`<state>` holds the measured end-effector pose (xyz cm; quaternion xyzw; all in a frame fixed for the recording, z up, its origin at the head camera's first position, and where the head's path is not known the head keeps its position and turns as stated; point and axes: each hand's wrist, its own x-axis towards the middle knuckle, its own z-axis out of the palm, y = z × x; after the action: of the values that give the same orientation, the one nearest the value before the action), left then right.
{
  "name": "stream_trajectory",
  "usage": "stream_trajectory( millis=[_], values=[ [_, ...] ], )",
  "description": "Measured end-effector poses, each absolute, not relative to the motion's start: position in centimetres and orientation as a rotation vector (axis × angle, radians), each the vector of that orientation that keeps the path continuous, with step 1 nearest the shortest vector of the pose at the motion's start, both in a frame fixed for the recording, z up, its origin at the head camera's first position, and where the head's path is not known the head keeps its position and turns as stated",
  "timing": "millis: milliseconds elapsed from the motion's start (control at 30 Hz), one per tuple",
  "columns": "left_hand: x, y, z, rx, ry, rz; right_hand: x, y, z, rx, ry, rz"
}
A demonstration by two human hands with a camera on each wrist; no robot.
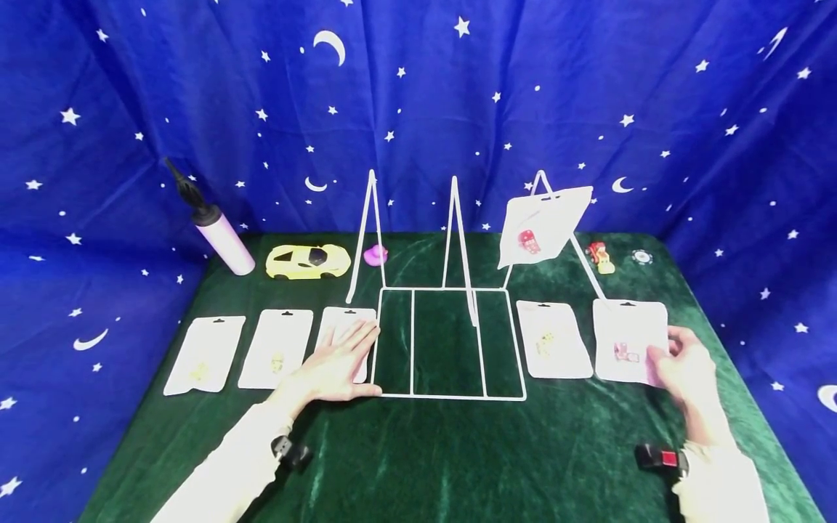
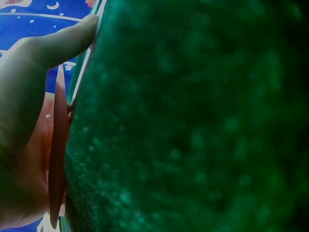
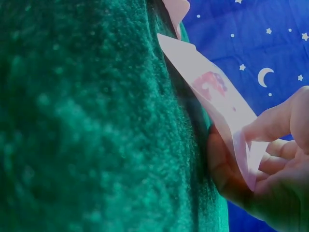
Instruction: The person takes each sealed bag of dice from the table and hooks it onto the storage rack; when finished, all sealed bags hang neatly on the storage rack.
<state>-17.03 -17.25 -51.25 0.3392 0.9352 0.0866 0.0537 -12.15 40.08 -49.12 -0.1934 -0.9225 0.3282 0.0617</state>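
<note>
Pinching the lower right corner of the pink-toy packet point(image 1: 629, 341) between thumb and fingers, the right hand point(image 1: 683, 367) at 4 o'clock peels that edge up off the desk point(image 1: 458, 457); the lifted corner gives the fingers room underneath. At 8 o'clock the left hand point(image 1: 336, 367) lies flat and relaxed, palm down on a white packet point(image 1: 343, 323), pinning it beside the wire rack point(image 1: 451, 341). Two further packets point(image 1: 238, 352) lie toward 9 o'clock. Farther, at 1 o'clock, one hung packet point(image 1: 543, 221) leans on a rack upright, displaying its red toy.
</note>
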Motion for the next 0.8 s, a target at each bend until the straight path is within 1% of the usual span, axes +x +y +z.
stream_trajectory(
  millis=[200, 467, 800],
  values=[
    [-17.1, -17.2, -51.3, 1.031, 2.841, 0.259, -12.0, 40.4, -49.1, -0.604, -2.702, 1.161],
    [-16.9, -17.3, -51.2, 1.027, 2.838, 0.256, -11.4, 40.5, -48.7, -0.511, -2.539, 1.38],
    [-17.0, -17.3, -51.0, 1.032, 2.835, 0.259, -10.8, 40.1, -47.4, -0.42, -2.447, 1.384]
  ],
)
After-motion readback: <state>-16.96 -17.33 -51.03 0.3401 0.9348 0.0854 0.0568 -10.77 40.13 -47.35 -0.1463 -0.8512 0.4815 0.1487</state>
